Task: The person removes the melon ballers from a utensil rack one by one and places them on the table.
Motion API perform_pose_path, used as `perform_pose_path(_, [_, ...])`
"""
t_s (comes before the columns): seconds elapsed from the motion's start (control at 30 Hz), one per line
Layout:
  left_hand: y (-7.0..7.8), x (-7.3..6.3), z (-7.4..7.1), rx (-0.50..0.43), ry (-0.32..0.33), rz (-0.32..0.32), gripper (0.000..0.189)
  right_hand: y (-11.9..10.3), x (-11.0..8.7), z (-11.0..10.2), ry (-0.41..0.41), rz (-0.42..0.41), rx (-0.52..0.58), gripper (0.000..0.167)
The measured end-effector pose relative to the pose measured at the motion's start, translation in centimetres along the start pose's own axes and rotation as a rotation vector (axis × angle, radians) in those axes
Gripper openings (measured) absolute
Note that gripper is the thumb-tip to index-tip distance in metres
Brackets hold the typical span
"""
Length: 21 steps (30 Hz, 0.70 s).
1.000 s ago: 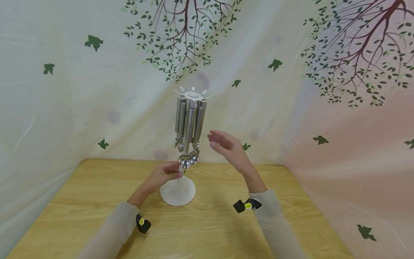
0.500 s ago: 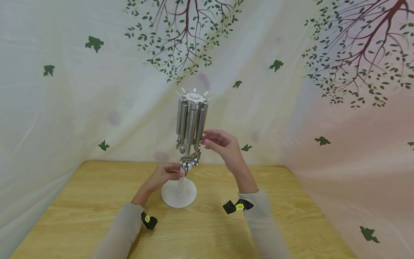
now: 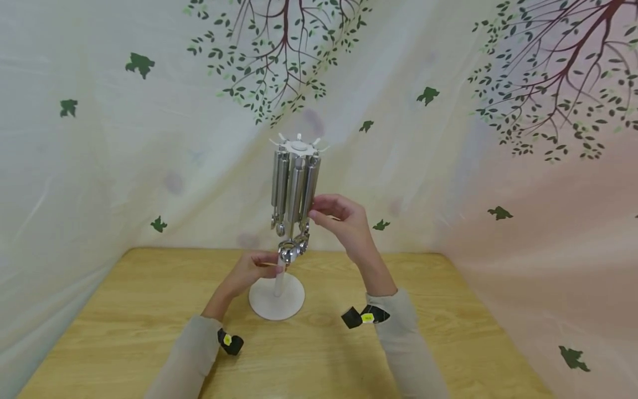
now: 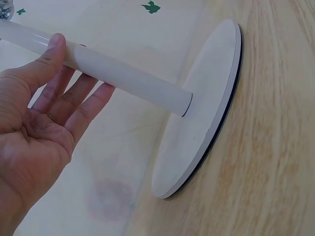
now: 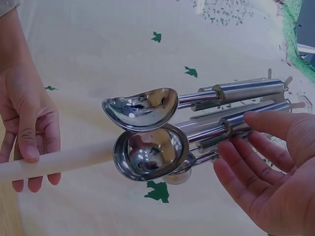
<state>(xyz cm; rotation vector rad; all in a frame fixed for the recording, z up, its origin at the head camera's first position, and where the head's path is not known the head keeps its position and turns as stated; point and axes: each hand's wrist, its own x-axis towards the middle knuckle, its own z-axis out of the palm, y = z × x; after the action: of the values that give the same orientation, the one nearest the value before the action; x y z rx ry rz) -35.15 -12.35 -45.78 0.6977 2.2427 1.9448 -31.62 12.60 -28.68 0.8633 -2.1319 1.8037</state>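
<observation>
A white utensil stand (image 3: 277,298) rises from a round base on the table, several steel utensils with tubular handles hanging from its hooked top. In the right wrist view, the nearest utensils end in rounded bowls, like an ice cream scoop (image 5: 150,152). My left hand (image 3: 251,271) grips the stand's pole below the bowls, thumb in front and fingers behind, as the left wrist view shows. Higher up on the right side, my right hand (image 3: 346,221) pinches the handle of one hanging scoop between thumb and fingers. The pole's upper part is mostly hidden behind the handles.
The wooden table (image 3: 149,310) carries the stand near its back edge. A pale curtain (image 3: 199,138) printed with branches and green leaves hangs behind the table and along both sides. A small black camera (image 3: 351,317) sits on the right wrist, another on the left.
My right hand has come left from beside the stand to the hanging scoops, and its fingers have closed on a handle. The left hand has stayed on the pole.
</observation>
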Motion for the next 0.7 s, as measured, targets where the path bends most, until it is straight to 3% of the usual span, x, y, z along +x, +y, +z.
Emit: perform_pose_path(0.7, [0.1, -0.2, 0.2, -0.039, 0.001, 0.028, 0.038, -0.8, 0.6, 1.3, 0.035, 0.043, -0.04, 0.03])
